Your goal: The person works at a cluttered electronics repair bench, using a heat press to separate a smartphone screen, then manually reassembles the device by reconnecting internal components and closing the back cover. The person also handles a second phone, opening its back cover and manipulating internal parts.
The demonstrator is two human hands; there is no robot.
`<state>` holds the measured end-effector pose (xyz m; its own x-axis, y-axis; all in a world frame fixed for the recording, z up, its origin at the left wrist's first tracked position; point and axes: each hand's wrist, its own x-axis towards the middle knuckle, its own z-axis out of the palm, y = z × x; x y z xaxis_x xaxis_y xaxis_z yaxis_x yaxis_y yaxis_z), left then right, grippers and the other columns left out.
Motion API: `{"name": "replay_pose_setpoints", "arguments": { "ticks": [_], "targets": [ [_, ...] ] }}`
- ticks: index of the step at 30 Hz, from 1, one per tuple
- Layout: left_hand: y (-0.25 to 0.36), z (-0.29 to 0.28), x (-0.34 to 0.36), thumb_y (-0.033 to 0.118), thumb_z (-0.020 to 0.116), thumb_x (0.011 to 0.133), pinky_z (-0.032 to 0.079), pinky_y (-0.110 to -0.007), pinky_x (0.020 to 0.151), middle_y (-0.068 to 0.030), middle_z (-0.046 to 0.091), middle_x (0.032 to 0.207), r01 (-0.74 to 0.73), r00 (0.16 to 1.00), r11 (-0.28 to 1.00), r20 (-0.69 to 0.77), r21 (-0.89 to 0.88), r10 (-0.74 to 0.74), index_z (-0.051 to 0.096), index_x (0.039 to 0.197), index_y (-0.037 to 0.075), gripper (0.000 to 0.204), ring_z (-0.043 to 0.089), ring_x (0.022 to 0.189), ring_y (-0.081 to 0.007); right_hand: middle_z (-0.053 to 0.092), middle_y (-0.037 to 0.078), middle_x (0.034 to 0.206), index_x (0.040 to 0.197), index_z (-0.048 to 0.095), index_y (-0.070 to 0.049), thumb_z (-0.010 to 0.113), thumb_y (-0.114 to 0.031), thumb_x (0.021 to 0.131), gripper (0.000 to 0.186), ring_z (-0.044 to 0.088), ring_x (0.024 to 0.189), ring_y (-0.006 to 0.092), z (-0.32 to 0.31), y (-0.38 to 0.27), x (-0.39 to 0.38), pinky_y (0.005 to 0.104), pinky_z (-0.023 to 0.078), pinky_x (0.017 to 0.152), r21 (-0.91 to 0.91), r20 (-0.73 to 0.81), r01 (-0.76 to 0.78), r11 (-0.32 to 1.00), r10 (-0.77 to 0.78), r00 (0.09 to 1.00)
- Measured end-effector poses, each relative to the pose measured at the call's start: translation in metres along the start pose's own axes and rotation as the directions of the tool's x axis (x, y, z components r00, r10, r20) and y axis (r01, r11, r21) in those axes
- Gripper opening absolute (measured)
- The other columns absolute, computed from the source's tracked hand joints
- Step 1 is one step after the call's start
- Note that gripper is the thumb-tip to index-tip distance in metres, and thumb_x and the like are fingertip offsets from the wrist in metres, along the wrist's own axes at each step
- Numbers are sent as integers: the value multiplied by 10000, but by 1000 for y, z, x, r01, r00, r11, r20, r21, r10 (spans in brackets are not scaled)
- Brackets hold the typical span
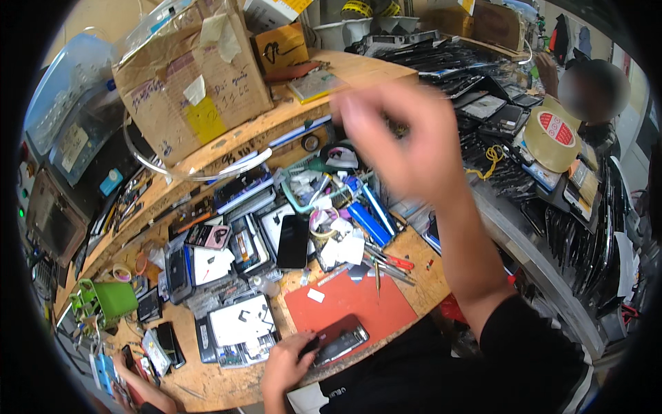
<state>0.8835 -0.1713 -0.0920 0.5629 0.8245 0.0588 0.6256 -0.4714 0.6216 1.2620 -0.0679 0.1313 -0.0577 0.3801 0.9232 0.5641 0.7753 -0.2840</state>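
My left hand (288, 360) grips the left end of a dark phone (343, 338), its fingers over the top edge. The phone lies tilted at the near edge of a red-orange mat (372, 297); silvery parts show along its lower side, too small to make out. My right hand (403, 141) is raised high above the right side of the bench and smeared by motion. Whether it holds anything cannot be seen. Below it, on the mat and the wood beside it, lie a thin screwdriver (378, 279) and red-handled pliers (396, 261). A small white piece (315, 295) rests on the mat.
A black phone (293, 241) leans among opened devices beyond the mat. A teal basket (296, 193) of small parts stands behind. A cardboard box (193, 90) sits on the shelf, a green bin (114, 298) at left. Another person's hand (141, 386) is at lower left; stacked screens fill the right.
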Motion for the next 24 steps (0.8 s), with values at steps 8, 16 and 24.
{"name": "replay_pose_setpoints", "arguments": {
  "ticks": [8, 16, 24],
  "targets": [
    [5, -10, 10, 196, 809, 966, 625, -431, 913, -203, 805, 1136, 97, 995, 993, 23, -75, -95, 802, 1169, 0, 283, 786, 1038, -395, 797, 228, 1232, 1211, 807, 30, 856, -424, 829, 595, 778, 1119, 353, 74, 101, 186, 418, 611, 984, -674, 479, 28, 738, 407, 778],
    [0, -7, 10, 198, 818, 976, 623, -403, 895, -224, 810, 1121, 135, 990, 984, -23, -119, -138, 804, 1186, -8, 294, 805, 1021, -367, 819, 143, 931, 1079, 850, -1, 853, -245, 871, 321, 744, 774, 227, 54, 130, 194, 370, 598, 742, -83, 441, -299, 951, 304, 844],
    [-7, 0, 10, 180, 810, 968, 615, -416, 881, -207, 803, 1087, 121, 987, 965, -79, -233, -143, 758, 1208, -6, 307, 795, 1011, -381, 772, 172, 1213, 1335, 750, -36, 775, -294, 971, 448, 739, 1061, 229, -17, 15, 39, 345, 574, 982, 37, -218, -75, 996, 82, 972]
  ]
}}
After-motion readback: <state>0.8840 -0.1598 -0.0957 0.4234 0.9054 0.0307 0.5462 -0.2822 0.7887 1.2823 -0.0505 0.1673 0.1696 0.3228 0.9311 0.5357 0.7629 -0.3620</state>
